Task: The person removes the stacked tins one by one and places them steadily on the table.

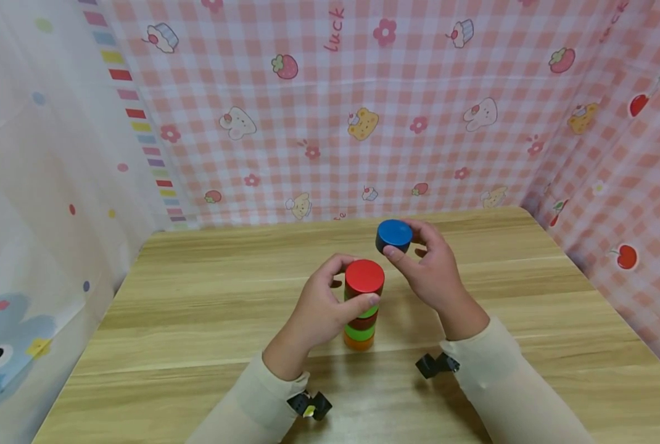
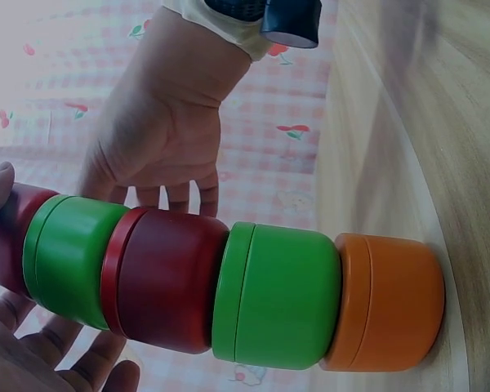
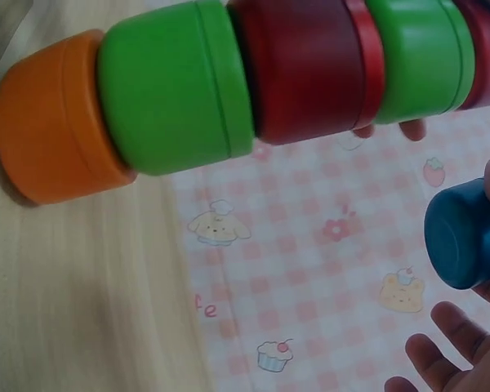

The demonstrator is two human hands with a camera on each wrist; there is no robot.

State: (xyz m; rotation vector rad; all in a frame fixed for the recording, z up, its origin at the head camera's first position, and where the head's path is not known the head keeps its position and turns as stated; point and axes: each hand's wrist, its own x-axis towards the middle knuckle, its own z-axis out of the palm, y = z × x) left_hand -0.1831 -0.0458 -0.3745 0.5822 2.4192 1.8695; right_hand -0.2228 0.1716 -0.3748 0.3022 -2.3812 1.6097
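A column of round lidded tins stands upright on the table. From the base up it runs orange tin (image 2: 392, 302), green tin (image 2: 286, 298), dark red tin (image 2: 171, 278), second green tin (image 2: 77, 257) and a red tin (image 1: 365, 275) on top. My left hand (image 1: 319, 308) grips that top tin between thumb and fingers. Behind and to the right of the column, my right hand (image 1: 438, 280) holds a blue tin (image 1: 394, 234) in the air, its flat top facing up. The blue tin is apart from the column. In the right wrist view its smooth base shows.
The wood-grain table (image 1: 208, 308) extends around the column. A pink checked cloth (image 1: 330, 111) hangs along the back and right edges, and a pale patterned curtain (image 1: 58, 154) hangs on the left. Small black cameras (image 1: 310, 405) sit at both wrists.
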